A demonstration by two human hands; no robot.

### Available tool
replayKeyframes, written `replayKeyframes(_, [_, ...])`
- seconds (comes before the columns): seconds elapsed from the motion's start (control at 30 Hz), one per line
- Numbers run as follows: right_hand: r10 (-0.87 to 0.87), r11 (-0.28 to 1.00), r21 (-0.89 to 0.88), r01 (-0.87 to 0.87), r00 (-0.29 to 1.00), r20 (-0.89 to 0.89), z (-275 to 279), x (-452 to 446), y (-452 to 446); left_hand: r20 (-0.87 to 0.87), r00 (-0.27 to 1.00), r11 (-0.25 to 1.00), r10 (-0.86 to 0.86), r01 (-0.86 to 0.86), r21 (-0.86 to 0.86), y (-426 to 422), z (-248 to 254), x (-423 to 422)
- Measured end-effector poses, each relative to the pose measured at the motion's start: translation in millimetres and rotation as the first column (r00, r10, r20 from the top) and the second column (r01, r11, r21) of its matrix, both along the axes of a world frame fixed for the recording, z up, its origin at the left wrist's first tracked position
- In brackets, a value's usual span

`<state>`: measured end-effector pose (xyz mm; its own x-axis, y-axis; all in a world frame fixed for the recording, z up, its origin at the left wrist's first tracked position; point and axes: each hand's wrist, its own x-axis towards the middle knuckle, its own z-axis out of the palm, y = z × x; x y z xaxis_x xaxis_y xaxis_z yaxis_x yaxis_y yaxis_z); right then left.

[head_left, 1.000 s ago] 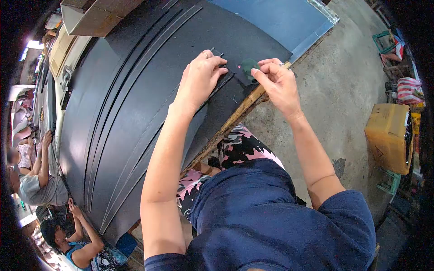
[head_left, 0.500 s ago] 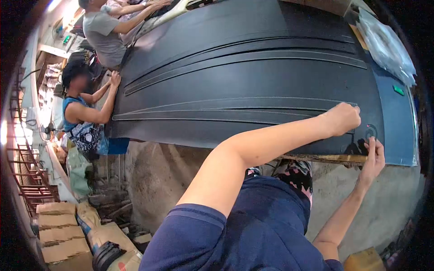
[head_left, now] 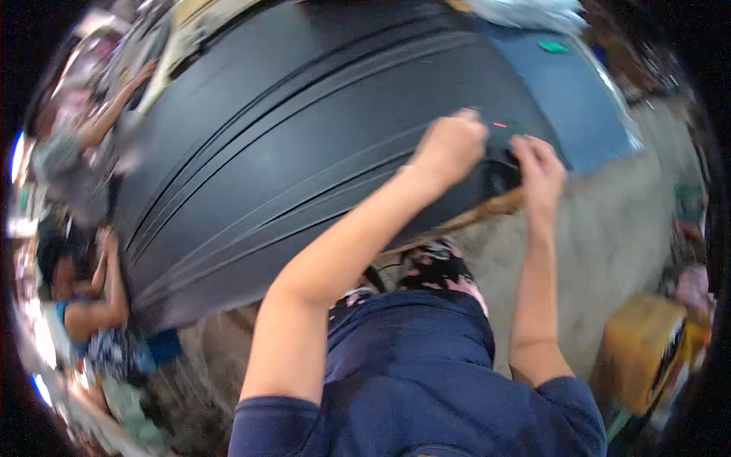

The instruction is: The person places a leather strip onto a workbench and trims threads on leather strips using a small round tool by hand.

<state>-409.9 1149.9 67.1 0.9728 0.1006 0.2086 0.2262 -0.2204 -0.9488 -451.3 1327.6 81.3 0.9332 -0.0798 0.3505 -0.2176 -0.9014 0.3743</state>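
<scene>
The view is smeared by motion. My left hand (head_left: 451,151) is closed over the right part of a large black sheet (head_left: 304,99), near the ends of long stitched strips (head_left: 343,171). What its fingers hold, if anything, is hidden. My right hand (head_left: 539,174) is at the sheet's near right edge, fingers bent and pressed together, next to a dark, blurred item (head_left: 499,177); I cannot make out what is between its fingertips. A small pink-red mark (head_left: 499,124) shows between the two hands.
Blue sheeting (head_left: 567,95) with a green object (head_left: 553,47) lies at the right end, clear plastic (head_left: 529,14) behind it. Two people (head_left: 91,305) (head_left: 72,164) are at the left edge. A cardboard box (head_left: 643,350) stands on the floor at right.
The view has swung back toward the right since half a second ago, bringing the floor box back into fuller view. Both hands remain near the sheet's right end, my left one still closed.
</scene>
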Motion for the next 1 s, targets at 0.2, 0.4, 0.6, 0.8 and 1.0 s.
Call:
replayKeyframes(0.2, [0.051, 0.996, 0.066, -0.053, 0.998, 0.037, 5.7, -6.5, 9.5, 0.183, 0.983, 0.962, 0.003, 0.047, -0.271, 1.6, -4.9, -3.5])
replayKeyframes(0.4, [0.076, 0.996, -0.044, -0.075, 0.996, 0.035, 11.2, -11.4, 10.1, 0.220, 0.975, 0.953, 0.040, 0.028, -0.300, -4.0, -10.6, -6.1])
replayKeyframes(0.6, [0.080, 0.996, -0.042, -0.078, 0.996, 0.027, 12.3, -11.9, 9.1, 0.216, 0.975, 0.950, 0.053, 0.017, -0.312, -6.1, -9.1, -7.3])
replayKeyframes(0.8, [0.084, 0.994, -0.072, -0.079, 0.994, 0.071, 8.7, -9.8, 9.1, 0.162, 0.986, 0.937, 0.046, 0.013, -0.348, -7.4, -5.2, -8.4])
replayKeyframes(1.0, [0.087, 0.986, -0.148, -0.074, 0.993, 0.082, 11.8, -12.6, 8.8, 0.168, 0.985, 0.936, 0.051, 0.011, -0.353, -8.1, -6.6, -9.3])
